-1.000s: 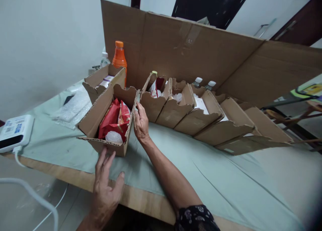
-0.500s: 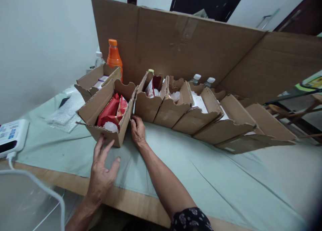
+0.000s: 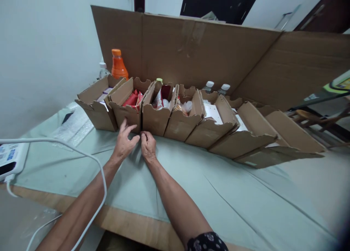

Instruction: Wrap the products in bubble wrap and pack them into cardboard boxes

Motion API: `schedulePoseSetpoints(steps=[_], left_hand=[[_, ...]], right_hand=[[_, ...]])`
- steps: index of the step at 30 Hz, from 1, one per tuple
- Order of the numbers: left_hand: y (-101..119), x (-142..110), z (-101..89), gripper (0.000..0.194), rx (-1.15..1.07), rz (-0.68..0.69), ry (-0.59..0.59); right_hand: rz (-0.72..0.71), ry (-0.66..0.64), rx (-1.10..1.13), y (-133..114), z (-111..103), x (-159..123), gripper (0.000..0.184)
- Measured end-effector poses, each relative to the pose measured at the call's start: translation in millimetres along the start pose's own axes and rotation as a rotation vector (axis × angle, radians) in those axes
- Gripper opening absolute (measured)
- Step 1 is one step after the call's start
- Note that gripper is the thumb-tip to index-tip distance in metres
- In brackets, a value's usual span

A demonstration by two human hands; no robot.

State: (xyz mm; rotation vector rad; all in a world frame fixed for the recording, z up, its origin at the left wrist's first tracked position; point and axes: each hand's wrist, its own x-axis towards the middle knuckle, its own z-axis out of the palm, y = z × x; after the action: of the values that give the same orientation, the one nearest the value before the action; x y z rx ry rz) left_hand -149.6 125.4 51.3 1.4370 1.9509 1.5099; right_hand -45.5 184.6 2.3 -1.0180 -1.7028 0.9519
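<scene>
An open cardboard box (image 3: 127, 114) with red packets (image 3: 133, 98) in it stands in a row of similar boxes. My left hand (image 3: 125, 143) is at its front panel, fingers spread, fingertips against the cardboard. At the foot of the row, where this box meets the adjoining box (image 3: 154, 119), my right hand (image 3: 148, 147) rests with its fingers curled together; whether they pinch anything is hidden. To the left leans a box (image 3: 101, 116) with purple-and-white packs inside.
More cardboard boxes (image 3: 182, 128) continue to the right before a tall cardboard panel (image 3: 210, 54). An orange bottle (image 3: 119, 66) stands behind the left boxes. Bubble wrap (image 3: 73, 125), a white device (image 3: 15, 159) and its cable (image 3: 102, 174) are at left.
The box with red packets has moved back and slightly right into line between its neighbours. My left hand has moved forward and right with it; my right hand has shifted slightly down.
</scene>
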Motion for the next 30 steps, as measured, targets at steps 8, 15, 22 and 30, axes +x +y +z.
schedulePoseSetpoints(steps=[8, 15, 22, 30], left_hand=[[0.3, -69.9, -45.0, 0.042, 0.117, -0.015, -0.075], [-37.3, -142.8, -96.9, 0.035, 0.253, -0.092, 0.210], [-54.0, -150.6, -93.6, 0.028, 0.235, 0.057, 0.282], [-47.0, -159.1, -95.7, 0.054, -0.043, -0.134, 0.456]], right_hand=[[-0.039, -0.002, 0.000, -0.7, -2.0, 0.5, 0.031], [-0.258, -0.115, -0.034, -58.4, 4.7, -2.1, 0.041], [-0.383, -0.398, -0.535, -164.8, 59.2, 68.8, 0.055], [-0.385, -0.436, -0.671, -181.6, 71.2, 53.8, 0.020]])
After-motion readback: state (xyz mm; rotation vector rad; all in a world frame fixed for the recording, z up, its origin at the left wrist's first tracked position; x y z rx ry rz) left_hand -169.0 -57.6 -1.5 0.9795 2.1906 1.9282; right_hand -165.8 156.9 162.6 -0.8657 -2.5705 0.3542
